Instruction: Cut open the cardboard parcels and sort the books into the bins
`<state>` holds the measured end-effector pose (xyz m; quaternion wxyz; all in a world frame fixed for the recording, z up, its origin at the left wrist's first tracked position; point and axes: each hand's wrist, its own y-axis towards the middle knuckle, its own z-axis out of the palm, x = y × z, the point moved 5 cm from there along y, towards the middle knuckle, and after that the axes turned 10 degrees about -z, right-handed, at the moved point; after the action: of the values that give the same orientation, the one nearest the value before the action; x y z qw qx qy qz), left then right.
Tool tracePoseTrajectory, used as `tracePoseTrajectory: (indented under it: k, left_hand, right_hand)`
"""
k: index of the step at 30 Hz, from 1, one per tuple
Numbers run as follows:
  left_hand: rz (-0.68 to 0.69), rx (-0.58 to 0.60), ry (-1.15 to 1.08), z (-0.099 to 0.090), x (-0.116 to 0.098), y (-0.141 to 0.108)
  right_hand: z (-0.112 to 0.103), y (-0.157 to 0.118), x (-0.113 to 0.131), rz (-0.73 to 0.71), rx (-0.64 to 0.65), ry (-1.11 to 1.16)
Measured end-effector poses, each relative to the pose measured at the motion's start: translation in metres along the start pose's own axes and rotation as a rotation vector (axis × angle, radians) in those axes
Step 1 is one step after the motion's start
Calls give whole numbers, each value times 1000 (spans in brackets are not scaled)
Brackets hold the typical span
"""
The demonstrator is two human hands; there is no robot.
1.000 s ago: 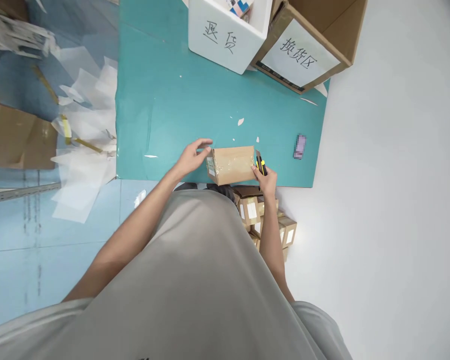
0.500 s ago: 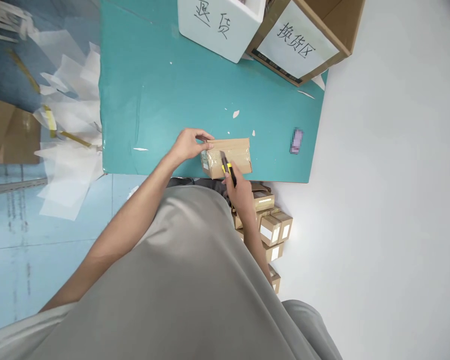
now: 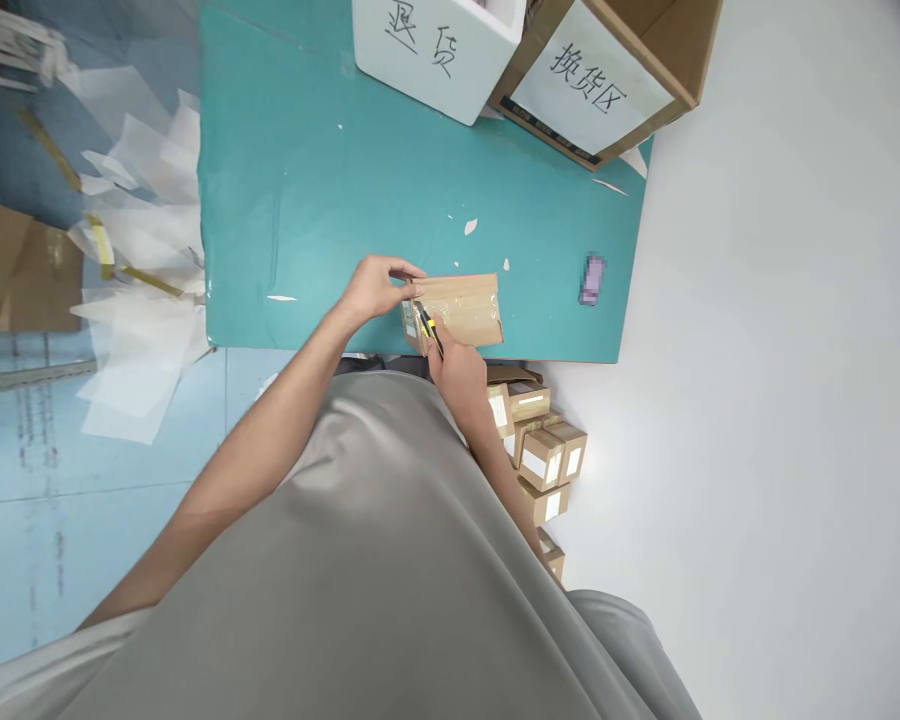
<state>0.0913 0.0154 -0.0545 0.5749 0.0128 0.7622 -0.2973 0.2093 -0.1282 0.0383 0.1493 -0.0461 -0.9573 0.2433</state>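
Note:
A small taped cardboard box lies at the front edge of the green table. My left hand grips the box at its upper left corner, thumb and fingers pinching the edge. In my right hand is a black and yellow utility knife, its blade pointing up and left at the box's left end. Whether the blade cuts into the tape I cannot tell.
At the back stand a white bin and an open cardboard box, both with handwriting. A blurred purple item lies right. Parcels are stacked below the table; paper sheets hang at left.
My right hand has moved left with the utility knife, from the middle of the box to its left end. My left hand and the box have stayed in place.

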Motion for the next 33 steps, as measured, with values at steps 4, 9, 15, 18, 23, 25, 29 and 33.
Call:
tracePoseTrajectory:
  k: [4, 9, 15, 18, 23, 25, 29, 33]
  left_hand:
    - [7, -67, 9, 2, 4, 1]
    - [-5, -111, 19, 4, 8, -1]
    - [1, -102, 23, 3, 7, -5]
    - [10, -89, 25, 2, 6, -5]
    - [59, -70, 68, 0, 2, 0]
    - [81, -84, 87, -2, -1, 1]
    - [125, -125, 172, 1, -17, -7]
    - [369, -107, 390, 38, -46, -30]
  right_hand:
    - [-7, 1, 12, 22, 37, -45]
    - [-5, -12, 17, 35, 87, -112]
    - [-4, -45, 15, 46, 150, -81]
    - [-13, -55, -4, 37, 81, -13]
    - [-35, -43, -79, 247, -381, 204]
    - [-30, -31, -103, 288, -469, 317]
    - [-2, -20, -116, 312, -457, 475]
    - [19, -30, -108, 342, -484, 444]
